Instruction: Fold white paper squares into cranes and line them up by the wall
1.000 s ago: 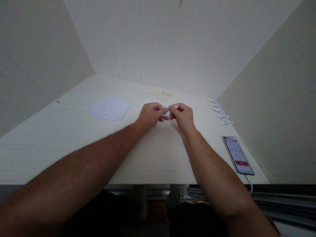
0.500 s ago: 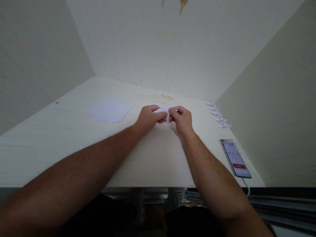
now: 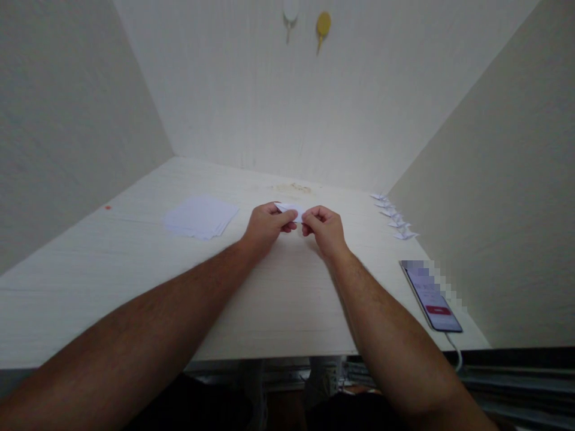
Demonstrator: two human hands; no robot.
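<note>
Pinching a small folded white paper (image 3: pixel 286 208) between both hands, you have it in front of you, over the middle of the white tabletop (image 3: pixel 278 317). Your left hand (image 3: pixel 264 227) grips the left part, its thumb laid across the top face and its fingers curled behind and beneath. Your right hand (image 3: pixel 327 230) grips the right end between thumb and fingertips, the other fingers bent in. The two thumbs are close together but apart, and a pointed corner of the paper rises past your left thumb (how the layers inside are folded, you cannot tell from here). Whether your hands rest on the tabletop is also hard to tell.

To the left of your left hand, well apart from it, lies a stack of white sheets (image 3: pixel 200 215), its edges slightly out of line. A small red spot (image 3: pixel 108 208) shows farther left, near the left wall (image 3: pixel 67 120). On the far right, a row of small folded paper figures (image 3: pixel 390 214) runs beside the right wall (image 3: pixel 507 179). Nearer you lies a phone (image 3: pixel 430 296), screen up and lit, part of it pixelated, with a pale cable (image 3: pixel 457 353) at its near end. Beyond your hands, a brownish stain (image 3: pixel 294 188) marks the tabletop, and a white hook (image 3: pixel 290 11) and a yellow hook (image 3: pixel 323 25) hang side by side on the back wall (image 3: pixel 251 102).
</note>
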